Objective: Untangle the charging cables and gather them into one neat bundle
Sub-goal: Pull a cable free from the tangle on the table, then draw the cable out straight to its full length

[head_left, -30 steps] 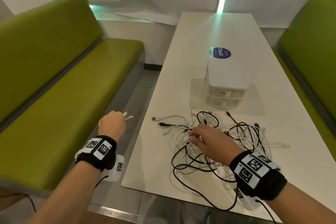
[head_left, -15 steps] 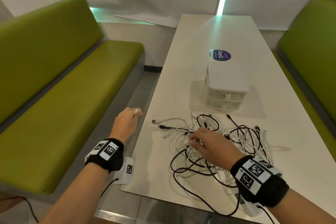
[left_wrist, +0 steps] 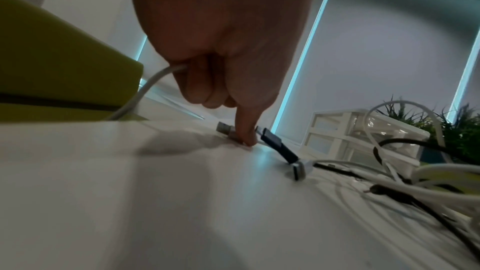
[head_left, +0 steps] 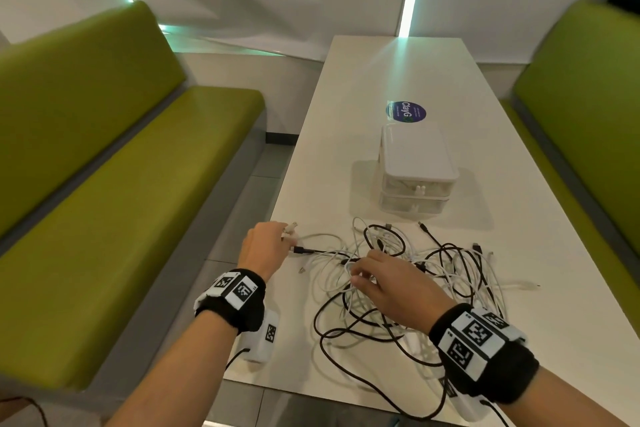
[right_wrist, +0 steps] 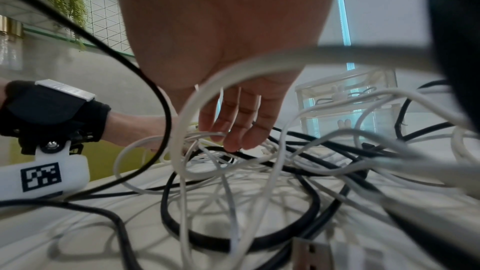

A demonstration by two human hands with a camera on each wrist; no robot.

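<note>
Charging cables (head_left: 408, 274): a loose tangle of white and black leads, thin, overlapping in loops, with several plug ends sticking out. The pile lies on the white table (head_left: 363, 80) near its near edge, spreading from the near left corner toward the right edge.

Left hand (head_left: 265, 248) at the table's left edge: fingers curled round a white cable (left_wrist: 145, 89), index fingertip pressed down on a silver USB plug (left_wrist: 226, 128). A dark plug (left_wrist: 278, 147) lies just beside it.

Right hand (head_left: 391, 284) over the middle of the tangle: fingers (right_wrist: 233, 130) bent down among white strands; whether they pinch one is probably yes, but loops block the view.

Behind the pile stands a white two-drawer box (head_left: 415, 170). Beyond it, a round blue sticker (head_left: 406, 111) reads "ClayG"; the smaller print is illegible.
</note>
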